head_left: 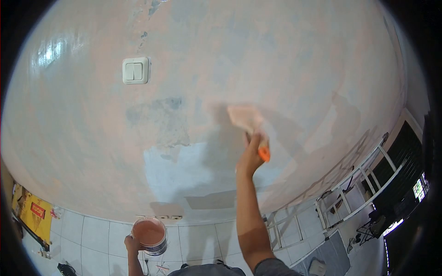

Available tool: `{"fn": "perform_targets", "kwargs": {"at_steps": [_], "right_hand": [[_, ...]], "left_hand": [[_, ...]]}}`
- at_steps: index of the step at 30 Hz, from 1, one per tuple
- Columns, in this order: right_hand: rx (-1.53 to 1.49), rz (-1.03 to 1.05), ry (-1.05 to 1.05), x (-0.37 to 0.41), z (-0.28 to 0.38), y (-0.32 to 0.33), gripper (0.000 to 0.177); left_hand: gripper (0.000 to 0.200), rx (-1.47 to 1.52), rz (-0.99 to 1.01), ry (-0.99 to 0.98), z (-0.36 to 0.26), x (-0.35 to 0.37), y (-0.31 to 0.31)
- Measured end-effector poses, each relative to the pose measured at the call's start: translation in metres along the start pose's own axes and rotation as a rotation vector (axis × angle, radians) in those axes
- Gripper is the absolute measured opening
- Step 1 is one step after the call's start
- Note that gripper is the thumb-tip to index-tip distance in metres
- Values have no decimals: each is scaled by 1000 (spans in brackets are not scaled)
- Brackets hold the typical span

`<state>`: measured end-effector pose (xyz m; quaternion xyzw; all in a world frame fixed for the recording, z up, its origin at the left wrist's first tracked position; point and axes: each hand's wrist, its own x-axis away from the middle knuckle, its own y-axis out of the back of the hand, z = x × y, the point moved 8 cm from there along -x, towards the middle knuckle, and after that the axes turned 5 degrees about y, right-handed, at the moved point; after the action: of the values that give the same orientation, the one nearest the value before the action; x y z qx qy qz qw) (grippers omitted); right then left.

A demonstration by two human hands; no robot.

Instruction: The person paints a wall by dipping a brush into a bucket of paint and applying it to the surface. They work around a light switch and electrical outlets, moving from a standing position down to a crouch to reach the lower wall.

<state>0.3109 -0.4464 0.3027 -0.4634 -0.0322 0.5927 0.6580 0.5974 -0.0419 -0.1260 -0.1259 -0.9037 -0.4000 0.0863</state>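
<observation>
My left hand (132, 243) grips the side of a small white paint bucket (156, 249), which tilts slightly and shows pinkish-brown paint (148, 232) inside. In my right hand (251, 154) is a wide paintbrush (244, 116), its pale head angled up and left against the wall (285, 60), slightly blurred. The orange end of its handle sticks out below my fingers. Patchy pink and grey-blue covers the wall, with a lighter bluish area (172, 168) lower down, left of my forearm.
A white double light switch (135, 71) is fixed at upper left. Wall sockets (162, 217) sit near the floor. A metal ladder (354, 198) stands at right. A yellow sheet (36, 216) lies at far left on the white tiled floor (95, 235).
</observation>
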Motion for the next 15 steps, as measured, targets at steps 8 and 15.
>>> {"fn": "perform_targets", "kwargs": {"at_steps": [8, 15], "right_hand": [[-334, 276, 477, -125, 152, -230, 24], [-300, 300, 408, -118, 101, -235, 24]], "left_hand": [[29, 210, 32, 42, 14, -24, -33], [28, 214, 64, 81, -29, 31, 4]]}}
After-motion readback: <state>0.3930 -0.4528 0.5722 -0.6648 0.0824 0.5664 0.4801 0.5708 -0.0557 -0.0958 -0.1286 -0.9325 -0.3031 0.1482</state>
